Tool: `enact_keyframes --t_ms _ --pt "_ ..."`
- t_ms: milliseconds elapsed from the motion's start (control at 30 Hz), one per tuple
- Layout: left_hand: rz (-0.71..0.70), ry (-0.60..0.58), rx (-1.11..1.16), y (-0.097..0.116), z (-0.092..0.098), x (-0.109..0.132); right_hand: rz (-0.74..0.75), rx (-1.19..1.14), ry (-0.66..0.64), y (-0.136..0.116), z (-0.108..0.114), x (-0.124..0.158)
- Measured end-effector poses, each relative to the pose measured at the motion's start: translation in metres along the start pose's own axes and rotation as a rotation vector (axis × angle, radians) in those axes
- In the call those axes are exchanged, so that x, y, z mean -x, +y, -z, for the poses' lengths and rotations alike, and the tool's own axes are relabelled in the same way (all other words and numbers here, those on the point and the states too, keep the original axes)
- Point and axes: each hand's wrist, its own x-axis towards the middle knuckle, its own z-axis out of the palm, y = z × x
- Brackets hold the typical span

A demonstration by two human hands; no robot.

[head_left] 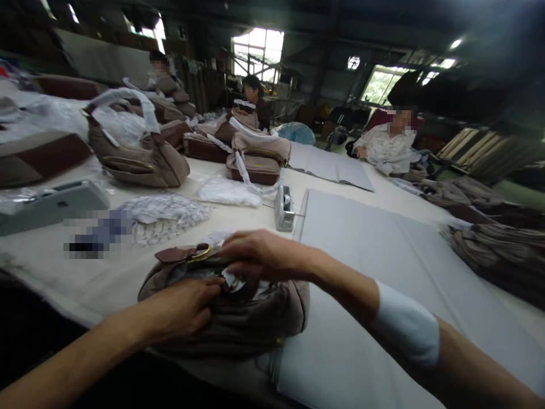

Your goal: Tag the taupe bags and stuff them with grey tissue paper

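Left hand [187, 309] curls shut on the near edge of the brown handbag [255, 321], which lies on the table [38, 284] directly under both hands. Right hand [259, 255] arches over its opening, fingers bent down, grip not determinable. A brass ring [200, 254] sits just beyond the left hand. Assessed risk: a hard tug could drag the soft handbag off the near table edge.

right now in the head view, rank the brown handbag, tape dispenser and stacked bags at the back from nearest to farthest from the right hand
1. brown handbag: directly under the right hand, which rests on its top.
2. tape dispenser: just beyond the hand, slightly to the right.
3. stacked bags: far back, near the middle of the view.
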Motion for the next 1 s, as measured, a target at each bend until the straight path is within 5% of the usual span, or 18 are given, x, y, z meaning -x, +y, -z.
enact_keyframes --t_ms 100,167,300,400,467,600,733,833,1000 --pt "0.076 0.009 -0.059 -0.003 -0.013 0.0 -0.199 0.088 0.513 0.005 0.03 0.053" --pt "0.134 0.038 -0.132 -0.004 -0.02 -0.002 -0.357 0.188 0.644 0.019 0.021 0.102" --pt "0.206 0.122 -0.295 -0.008 -0.026 -0.014 -0.391 0.147 0.183 0.04 -0.05 0.179" --pt "0.32 0.187 -0.432 -0.011 -0.026 -0.025 -0.274 0.163 -0.23 0.033 -0.097 0.202" --pt "0.397 0.244 -0.507 -0.015 -0.025 -0.031 -0.28 0.173 -0.395 0.025 -0.11 0.214" --pt "0.487 0.357 -0.52 -0.02 -0.017 -0.032 -0.378 0.161 -0.462 0.022 -0.114 0.253" --pt "0.346 0.672 -0.454 0.004 -0.018 -0.021 -0.433 0.12 -0.37 0.027 -0.116 0.283" --pt "0.09 0.676 -0.364 0.048 -0.056 -0.015 -0.435 0.11 -0.322 0.027 -0.119 0.285" --pt "-0.275 0.214 -0.068 0.127 -0.164 -0.039 -0.417 0.03 -0.224 0.03 -0.125 0.287"
